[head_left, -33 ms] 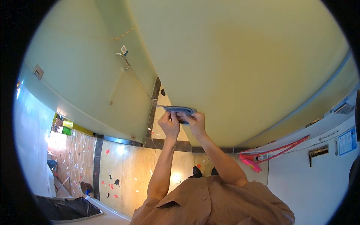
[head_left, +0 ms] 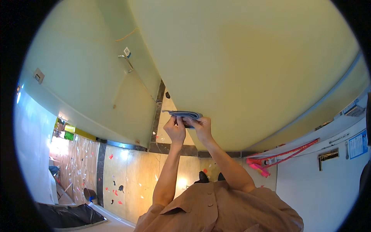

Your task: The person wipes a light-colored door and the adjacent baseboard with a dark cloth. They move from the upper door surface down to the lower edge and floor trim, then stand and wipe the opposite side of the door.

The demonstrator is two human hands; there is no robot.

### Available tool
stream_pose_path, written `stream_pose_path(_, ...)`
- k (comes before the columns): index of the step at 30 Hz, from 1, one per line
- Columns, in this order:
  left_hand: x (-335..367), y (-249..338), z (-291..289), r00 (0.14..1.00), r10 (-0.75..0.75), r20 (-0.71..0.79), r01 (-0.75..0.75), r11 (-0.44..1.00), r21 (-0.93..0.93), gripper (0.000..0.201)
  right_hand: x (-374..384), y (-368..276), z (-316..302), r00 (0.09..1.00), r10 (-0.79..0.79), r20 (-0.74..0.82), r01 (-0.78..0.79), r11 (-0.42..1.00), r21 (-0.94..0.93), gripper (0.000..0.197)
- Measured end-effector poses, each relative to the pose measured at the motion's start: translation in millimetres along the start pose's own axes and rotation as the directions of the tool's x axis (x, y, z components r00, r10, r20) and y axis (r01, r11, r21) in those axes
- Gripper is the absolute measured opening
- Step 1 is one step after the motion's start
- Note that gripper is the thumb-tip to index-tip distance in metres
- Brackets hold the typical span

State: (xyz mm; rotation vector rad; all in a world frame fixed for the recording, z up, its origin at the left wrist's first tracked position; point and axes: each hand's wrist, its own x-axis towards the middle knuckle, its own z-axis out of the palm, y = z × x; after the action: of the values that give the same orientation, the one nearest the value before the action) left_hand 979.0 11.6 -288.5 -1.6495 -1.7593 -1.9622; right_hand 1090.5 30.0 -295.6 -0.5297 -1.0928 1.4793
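Pinching a folded blue-grey cloth (head_left: 184, 115) in a closed grip, left hand (head_left: 175, 129) and right hand (head_left: 201, 127) meet at a pale green wall (head_left: 251, 65).

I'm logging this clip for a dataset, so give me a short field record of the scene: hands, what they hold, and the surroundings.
left hand: left hand raised in front, fingers pinching the folded blue-grey cloth
right hand: right hand grips the same cloth from its right side
cloth: folded flat, held at the corner of the pale green wall
door: pale green door with a metal handle, to the left
floor: tan tiled floor strewn with small scraps
right side: pink long-handled tool along the wall base
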Motion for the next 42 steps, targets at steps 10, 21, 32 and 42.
stream_pose_path(10, -23.1, 8.7, 28.1, 0.984, 0.027, 0.174, -0.020, 0.999, -0.043, 0.025, -20.8, -8.8, -48.1, 0.977, 0.038, -0.210, -0.038, 0.999, 0.005, 0.013)
stream_pose_path(21, -82.7, 14.1, 63.6, 0.856, -0.268, 0.442, 0.296, 0.955, 0.005, 0.027, -50.0, 18.1, -118.4, 0.900, -0.041, -0.434, -0.122, 0.932, -0.340, 0.011)
stream_pose_path(32, -149.0, -84.9, 47.5, 0.837, -0.421, 0.350, 0.380, 0.907, 0.181, 0.025, -61.9, 97.3, -104.0, 0.895, 0.300, -0.329, -0.394, 0.878, -0.271, 0.010)
stream_pose_path(42, -119.6, -115.5, 11.9, 0.826, -0.392, 0.404, 0.274, 0.907, 0.321, 0.019, -51.8, 157.5, -72.9, 0.926, 0.263, -0.271, -0.309, 0.940, -0.145, 0.013)
